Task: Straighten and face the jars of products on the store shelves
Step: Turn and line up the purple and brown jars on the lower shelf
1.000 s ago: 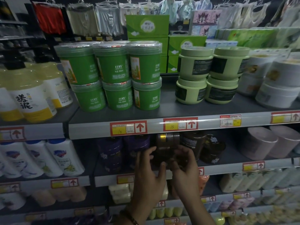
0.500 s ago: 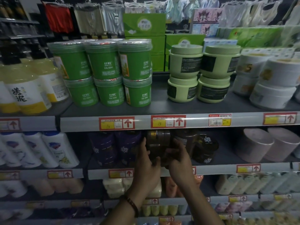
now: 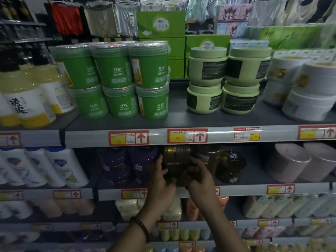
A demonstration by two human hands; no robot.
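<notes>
A dark brown jar (image 3: 176, 160) with a gold band stands on the second shelf (image 3: 245, 190), in the middle of the view. My left hand (image 3: 161, 180) grips its left side and my right hand (image 3: 199, 176) grips its right side, fingers curled round it. To its right stand more dark brown jars (image 3: 231, 166), one turned so its round lid faces out. Purple jars (image 3: 127, 166) stand to its left. On the shelf above are stacked green jars (image 3: 116, 79) and pale green jars (image 3: 225, 79).
Yellow bottles (image 3: 23, 99) and white tubs (image 3: 312, 91) flank the upper shelf. White bottles (image 3: 45, 168) and pink-grey round tubs (image 3: 298, 164) flank the second shelf. Price tags line the shelf edges. Lower shelves hold small packs. Clothes hang above.
Both hands have moved further in round the dark jar and closed on its sides. The camera has shifted slightly, so the shelves sit a little lower left in view.
</notes>
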